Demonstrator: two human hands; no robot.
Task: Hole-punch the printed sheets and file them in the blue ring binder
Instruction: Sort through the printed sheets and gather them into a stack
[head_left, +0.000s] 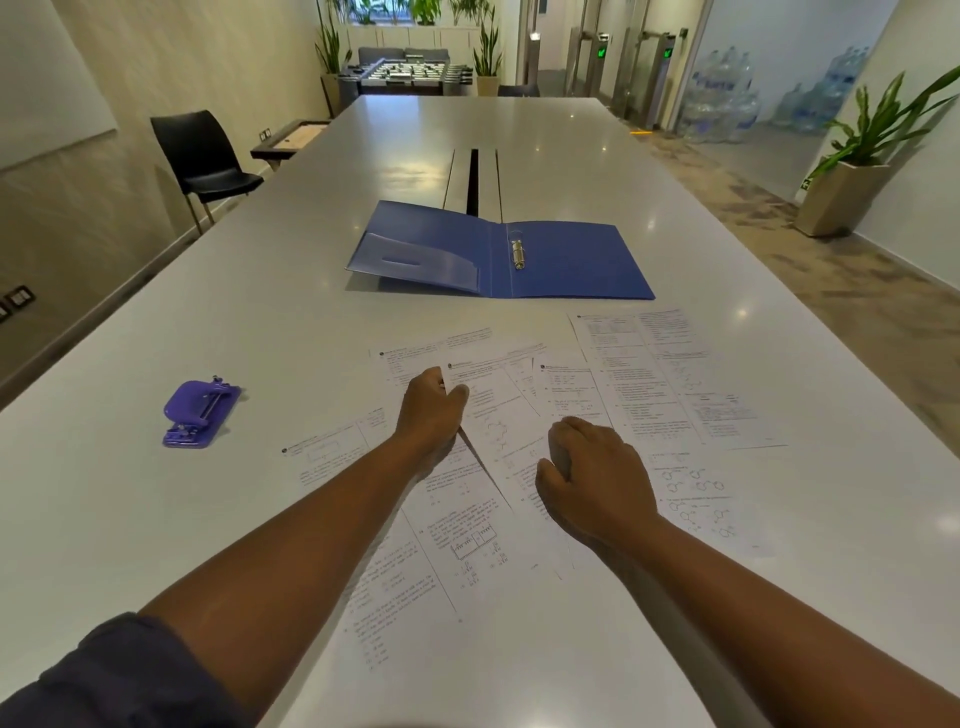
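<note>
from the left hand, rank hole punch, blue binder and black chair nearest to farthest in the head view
Measured from the left hand:
1. Hole punch, on the table to its left.
2. Blue binder, lying open on the table beyond the printed sheets.
3. Black chair, off the table at the far left by the wall.

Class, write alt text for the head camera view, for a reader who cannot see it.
Two bare hands gather loose printed sheets on a long white table: the left hand pinches one sheet's edge and the right hand rests on the pile. An open blue ring binder lies beyond; a purple hole punch sits at left.
</note>
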